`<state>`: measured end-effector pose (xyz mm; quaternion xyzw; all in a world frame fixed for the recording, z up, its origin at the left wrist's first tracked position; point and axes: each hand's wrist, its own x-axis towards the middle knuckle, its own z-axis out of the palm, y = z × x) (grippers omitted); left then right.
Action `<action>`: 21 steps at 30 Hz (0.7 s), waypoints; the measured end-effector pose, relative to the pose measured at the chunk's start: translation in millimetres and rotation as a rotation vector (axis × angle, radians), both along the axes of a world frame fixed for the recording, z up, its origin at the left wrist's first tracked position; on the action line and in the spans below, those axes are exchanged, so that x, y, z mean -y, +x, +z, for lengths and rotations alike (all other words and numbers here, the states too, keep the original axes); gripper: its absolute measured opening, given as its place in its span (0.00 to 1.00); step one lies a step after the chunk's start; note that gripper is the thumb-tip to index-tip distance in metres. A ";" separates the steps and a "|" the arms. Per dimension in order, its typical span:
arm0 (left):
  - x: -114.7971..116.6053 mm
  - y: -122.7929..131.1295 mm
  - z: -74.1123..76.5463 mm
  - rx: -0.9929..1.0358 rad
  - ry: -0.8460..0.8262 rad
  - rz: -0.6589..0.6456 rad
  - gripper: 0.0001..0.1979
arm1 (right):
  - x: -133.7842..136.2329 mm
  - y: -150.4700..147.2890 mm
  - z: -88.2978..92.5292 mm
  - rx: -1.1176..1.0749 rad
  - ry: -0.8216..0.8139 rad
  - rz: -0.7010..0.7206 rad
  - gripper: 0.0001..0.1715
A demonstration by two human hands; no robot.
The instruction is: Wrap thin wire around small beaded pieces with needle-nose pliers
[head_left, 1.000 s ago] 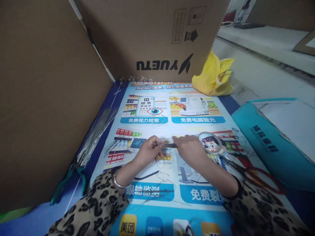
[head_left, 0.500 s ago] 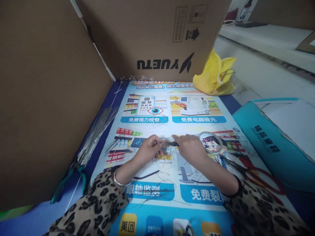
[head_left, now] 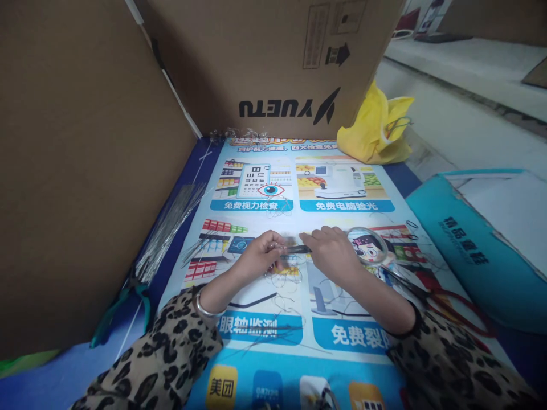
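Note:
Over the middle of the printed poster (head_left: 294, 219), my left hand (head_left: 256, 259) pinches a thin wire piece, whose details are too small and blurred to make out. My right hand (head_left: 335, 254) is closed around a slim dark-jawed tool that looks like pliers (head_left: 302, 249); its handles are hidden in the palm. The tool's tip points left and meets the wire at my left fingertips. Fine wire loops (head_left: 284, 279) lie just below the hands. A clear tape roll (head_left: 384, 250) is beside my right wrist.
Red-handled scissors (head_left: 459, 307) lie right of my right forearm. Teal-handled pliers (head_left: 147, 310) and a bundle of straight wires (head_left: 164, 236) are at left. Cardboard walls (head_left: 277, 62) rise behind and left. A yellow bag (head_left: 371, 134) and a teal shoebox (head_left: 453, 245) stand at right.
The tool's tip has turned slightly and sits closer to my left fingers. Both hands stay nearly in place; the view has shifted a little.

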<state>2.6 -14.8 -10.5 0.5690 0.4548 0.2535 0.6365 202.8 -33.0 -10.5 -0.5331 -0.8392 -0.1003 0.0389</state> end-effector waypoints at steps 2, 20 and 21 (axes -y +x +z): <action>-0.9 -1.2 2.3 0.009 -0.009 -0.035 0.09 | -1.3 1.4 -1.3 -0.016 0.023 0.024 0.17; -12.9 -16.0 6.3 0.115 -0.068 -0.325 0.10 | -2.8 1.8 -0.9 -0.034 0.054 0.213 0.19; -13.3 -16.5 6.7 0.113 -0.065 -0.339 0.10 | -2.6 1.5 -0.6 -0.035 0.049 0.217 0.20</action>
